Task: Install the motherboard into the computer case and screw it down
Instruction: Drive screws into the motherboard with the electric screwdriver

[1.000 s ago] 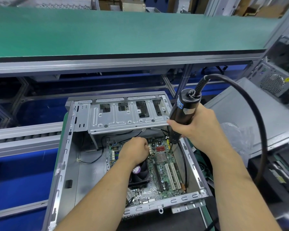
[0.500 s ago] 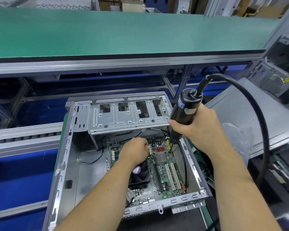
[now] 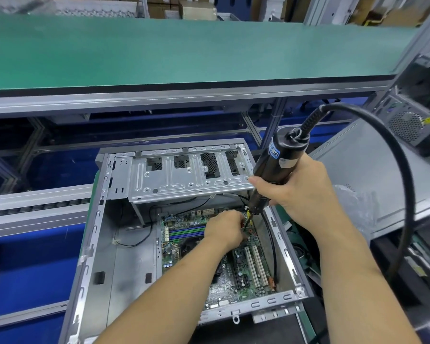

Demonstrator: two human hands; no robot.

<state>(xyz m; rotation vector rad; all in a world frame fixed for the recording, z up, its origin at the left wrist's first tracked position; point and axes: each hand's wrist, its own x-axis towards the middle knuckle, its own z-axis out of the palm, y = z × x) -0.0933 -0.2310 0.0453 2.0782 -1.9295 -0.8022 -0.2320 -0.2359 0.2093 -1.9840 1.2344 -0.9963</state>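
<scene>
Holding the tool: the right hand (image 3: 301, 192) is wrapped tight round the black electric screwdriver (image 3: 277, 167); it tips the tool so the thin bit (image 3: 248, 220) points down at the far right corner of the board
Right hand, why: I think the full-fist grip keeps the long tool steady while it spins; the slant lets the bit slip in under the drive cage (image 3: 191, 172)
Left hand: the left hand (image 3: 225, 229) is down on the board with its fingers curled in beside the bit; it looks like it pinches or steadies a small screw, but the screw is too small to see, so I cannot tell for sure
Left hand, why: I think it sits there to guide the bit onto the hole
Motherboard: the green motherboard (image 3: 236, 274) lies flat inside the case, on its floor, toward the right side; two white card slots (image 3: 255, 265) face up near the front
Case: the computer case (image 3: 90, 244) lies on its side with the open face up, so both hands can reach in from above
Cord: a thick black cord (image 3: 392, 155) loops up from the top of the tool and hangs down on the right; this keeps it off the board
Writing: a blue label (image 3: 274, 151) on the tool has white marks; too blurry to read
Around: a long green counter (image 3: 184, 50) runs behind; another grey case (image 3: 382, 175) lies to the right
</scene>
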